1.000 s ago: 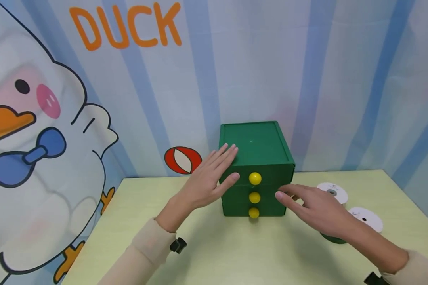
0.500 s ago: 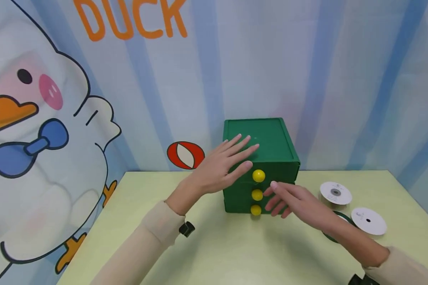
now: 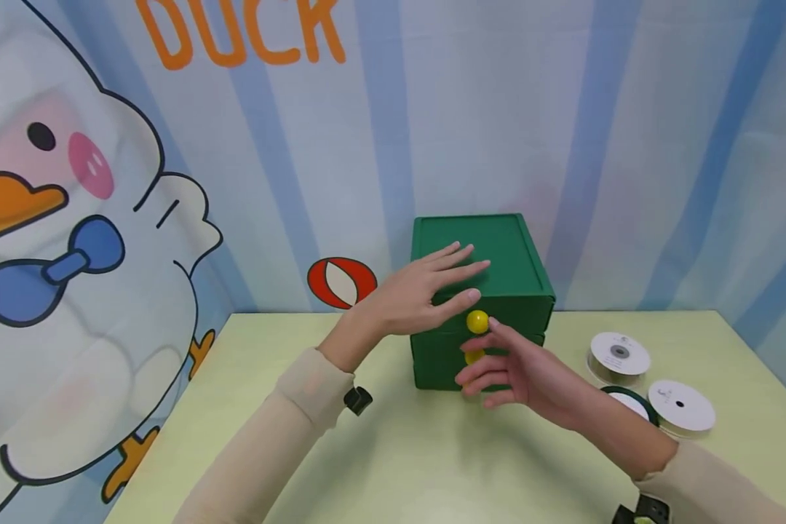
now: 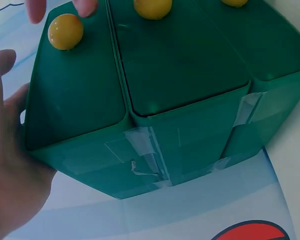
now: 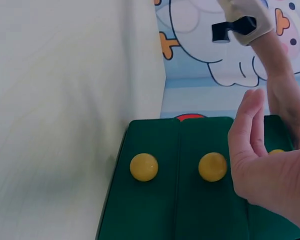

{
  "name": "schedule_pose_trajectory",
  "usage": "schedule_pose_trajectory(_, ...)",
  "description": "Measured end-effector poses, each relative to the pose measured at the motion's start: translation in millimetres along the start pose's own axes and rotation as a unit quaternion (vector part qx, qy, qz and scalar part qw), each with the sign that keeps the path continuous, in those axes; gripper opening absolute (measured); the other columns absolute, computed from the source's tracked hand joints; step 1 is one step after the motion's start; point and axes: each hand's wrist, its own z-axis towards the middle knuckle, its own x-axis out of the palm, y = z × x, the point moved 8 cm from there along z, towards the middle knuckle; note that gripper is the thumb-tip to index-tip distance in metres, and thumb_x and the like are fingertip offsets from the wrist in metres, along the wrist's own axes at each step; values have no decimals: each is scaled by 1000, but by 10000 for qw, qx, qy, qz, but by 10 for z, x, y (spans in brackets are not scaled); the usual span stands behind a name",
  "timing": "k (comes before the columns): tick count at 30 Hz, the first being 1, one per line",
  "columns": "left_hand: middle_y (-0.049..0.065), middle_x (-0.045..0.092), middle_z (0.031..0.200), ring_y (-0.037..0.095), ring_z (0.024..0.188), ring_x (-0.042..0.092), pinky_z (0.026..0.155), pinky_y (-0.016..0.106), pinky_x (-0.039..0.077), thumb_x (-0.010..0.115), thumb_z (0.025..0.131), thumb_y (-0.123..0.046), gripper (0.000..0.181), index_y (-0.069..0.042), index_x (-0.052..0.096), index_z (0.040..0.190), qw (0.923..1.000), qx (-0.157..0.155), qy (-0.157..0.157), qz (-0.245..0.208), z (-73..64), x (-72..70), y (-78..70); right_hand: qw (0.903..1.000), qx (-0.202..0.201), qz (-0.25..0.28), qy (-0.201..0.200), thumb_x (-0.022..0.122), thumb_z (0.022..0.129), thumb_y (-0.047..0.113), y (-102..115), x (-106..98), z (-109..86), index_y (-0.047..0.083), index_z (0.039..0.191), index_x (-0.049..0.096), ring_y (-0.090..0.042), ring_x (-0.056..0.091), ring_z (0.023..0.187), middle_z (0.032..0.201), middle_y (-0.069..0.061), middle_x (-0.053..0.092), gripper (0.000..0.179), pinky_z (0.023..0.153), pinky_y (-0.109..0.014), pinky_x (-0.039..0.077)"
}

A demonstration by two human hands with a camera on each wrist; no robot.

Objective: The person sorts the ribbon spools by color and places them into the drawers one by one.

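Observation:
A small green three-drawer cabinet stands against the backdrop, its drawers closed. Each drawer has a round yellow knob, and the top knob is in plain sight. My left hand lies over the cabinet's top, fingers spread, palm near the left front edge. My right hand is in front of the drawers, fingers loosely bent. Its thumb and forefinger straddle the top knob without visibly gripping it. Its fingers partly cover the middle knob. In the left wrist view two fingertips hover by the top knob.
On the right of the pale yellow table are a ribbon spool, a second white spool and a dark green-rimmed spool. A duck-print cloth hangs close behind the cabinet.
My left hand has moved right from the cabinet's left edge over its top. My right hand has shifted left from the cabinet's right side to the knobs, its fingers spreading. The drawers stay closed.

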Motion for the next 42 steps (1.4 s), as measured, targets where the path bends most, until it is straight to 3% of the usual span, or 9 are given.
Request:
schedule_pose_trajectory(6, -2, 20, 177, 18, 166, 5, 133, 47, 10, 42, 112, -51, 59, -33, 35, 167, 9993, -110, 290, 194, 10, 19, 46, 9998, -117, 152, 23, 32, 114, 56, -88, 32, 127, -3, 149, 39, -16, 76, 102, 109, -2, 79, 70, 85, -32, 62)
schedule_pose_trajectory(12, -4, 13, 178, 20, 166, 0, 133, 45, 0, 39, 112, -55, 61, -35, 30, 168, 9946, -309, 870, 472, 82, 74, 109, 9989, -297, 347, -112, 35, 113, 57, -99, 26, 200, -3, 153, 39, -15, 74, 101, 108, 0, 79, 73, 85, -30, 61)
schedule_pose_trajectory(15, -4, 11, 178, 19, 166, 0, 133, 46, 0, 40, 111, -56, 61, -36, 29, 168, 9926, -383, 1024, 528, 104, 91, 129, 9976, -398, 413, -380, 37, 113, 58, -113, 13, 244, -2, 150, 46, -15, 74, 101, 107, 2, 78, 71, 87, -30, 61)
schedule_pose_trajectory(20, -6, 7, 179, 18, 166, 2, 133, 47, 3, 38, 111, -60, 62, -40, 25, 169, 9887, -559, 1193, 712, 76, 146, 144, 9895, -584, 566, -1196, 43, 112, 55, -191, -15, 288, 2, 135, 63, -13, 74, 94, 97, 4, 78, 61, 83, -29, 61)
schedule_pose_trajectory(27, -8, 6, 179, 17, 165, 2, 133, 47, 3, 37, 111, -60, 62, -40, 24, 169, 9887, -551, 1071, 898, 126, 144, 132, 9773, -754, 679, -1861, 48, 112, 52, -165, -46, 260, 3, 124, 68, -12, 74, 88, 90, 5, 77, 53, 76, -27, 61)
schedule_pose_trajectory(32, -8, 6, 179, 16, 165, 2, 133, 46, 3, 37, 111, -60, 62, -40, 25, 169, 9884, -481, 1059, 974, 225, 117, 112, 9743, -823, 742, -1959, 48, 113, 49, -99, -93, 235, 6, 117, 68, -11, 75, 83, 89, 5, 76, 47, 75, -26, 61)
schedule_pose_trajectory(42, -7, 6, 179, 17, 166, 2, 133, 46, 3, 36, 112, -59, 62, -40, 24, 169, 9882, -486, 1093, 960, 258, 118, 111, 9728, -766, 1038, -1923, 50, 112, 48, -87, -120, 237, 8, 113, 69, -10, 76, 78, 87, 4, 77, 45, 73, -24, 61)
